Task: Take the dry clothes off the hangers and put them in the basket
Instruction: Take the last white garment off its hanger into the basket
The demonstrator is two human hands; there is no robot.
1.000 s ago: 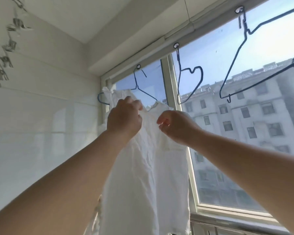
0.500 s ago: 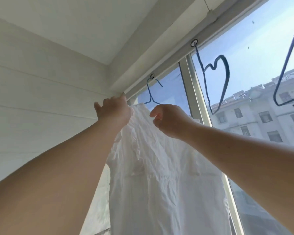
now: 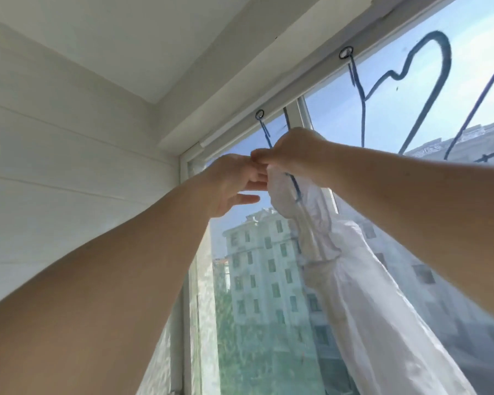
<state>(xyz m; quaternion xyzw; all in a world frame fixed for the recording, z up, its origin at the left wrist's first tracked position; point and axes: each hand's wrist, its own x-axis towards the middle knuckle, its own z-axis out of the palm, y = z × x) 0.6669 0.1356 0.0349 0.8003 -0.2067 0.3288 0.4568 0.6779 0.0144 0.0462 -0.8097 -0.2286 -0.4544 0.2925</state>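
Note:
A white garment point(image 3: 354, 280) hangs bunched into a narrow bundle from a blue wire hanger point(image 3: 295, 186), whose hook sits in a ring point(image 3: 259, 114) on the rail above the window. My right hand point(image 3: 297, 155) grips the gathered top of the garment. My left hand point(image 3: 234, 183) is just left of it, lower fingers stretched out toward the cloth. Its upper fingertips meet the right hand at the garment's top edge. Whether they pinch anything is hidden. No basket is in view.
An empty heart-shaped blue hanger point(image 3: 439, 89) hangs from a second ring point(image 3: 345, 53) to the right, with more hanger wire point(image 3: 479, 158) beyond it. The white wall point(image 3: 69, 166) stands close on the left. The window pane point(image 3: 268, 309) lies straight ahead.
The garment, spread wide on the hanger before, is now gathered into a bundle under my right hand. My left hand has let go of the shoulder and moved right to meet the right hand.

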